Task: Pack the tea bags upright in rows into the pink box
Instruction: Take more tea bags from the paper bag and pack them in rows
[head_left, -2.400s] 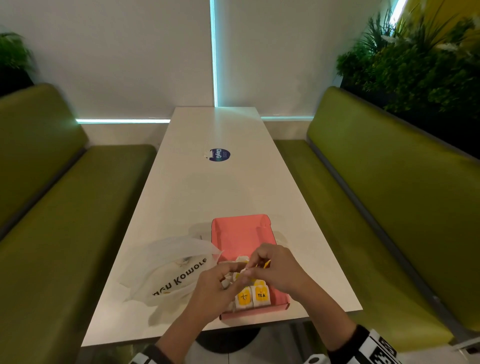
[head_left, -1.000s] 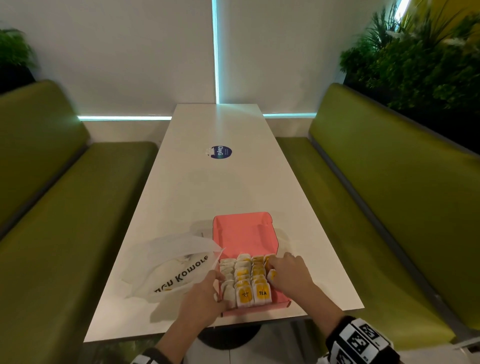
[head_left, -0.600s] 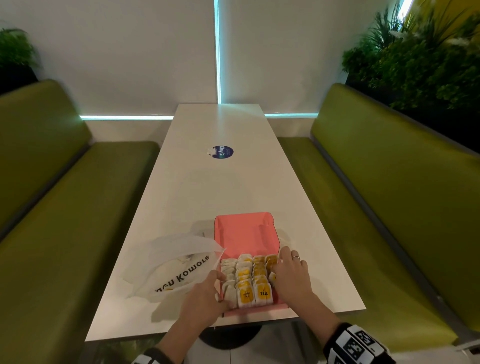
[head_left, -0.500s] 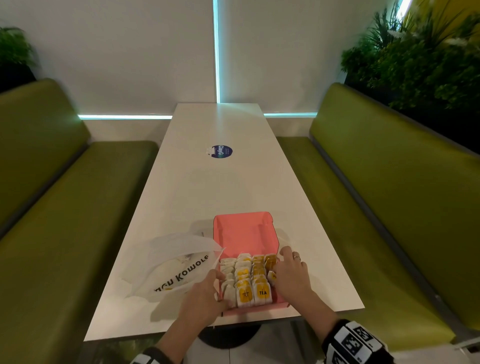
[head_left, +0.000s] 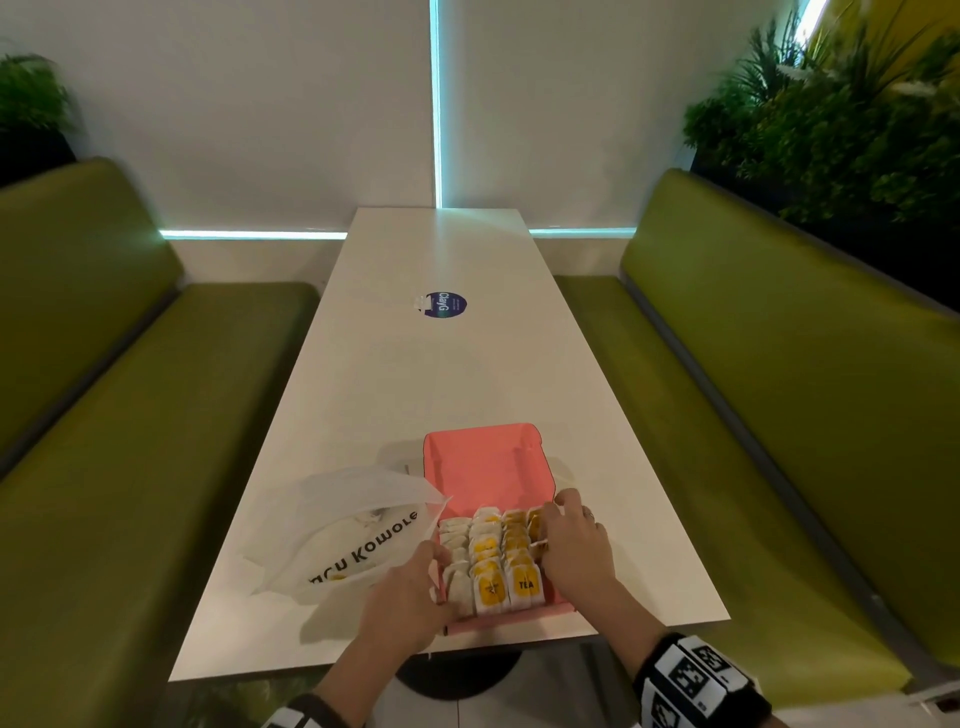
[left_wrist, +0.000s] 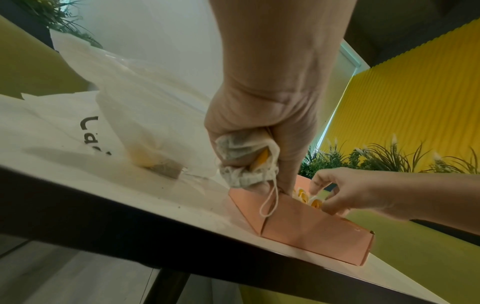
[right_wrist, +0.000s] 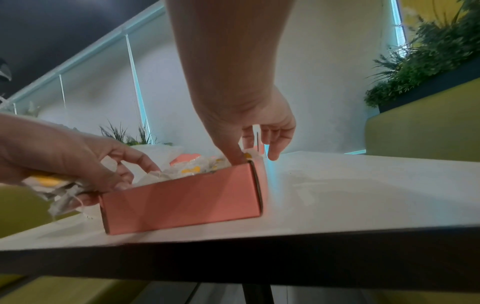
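Since a moment ago little is changing: the right hand (head_left: 574, 551) is staying spread on the tea bags (head_left: 496, 558) standing in the pink box (head_left: 483, 467); the left hand (left_wrist: 259, 131) is clutching spare bags (left_wrist: 244, 162).

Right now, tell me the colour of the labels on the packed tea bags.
Yellow labels on white tea bags; clearest in the head view.
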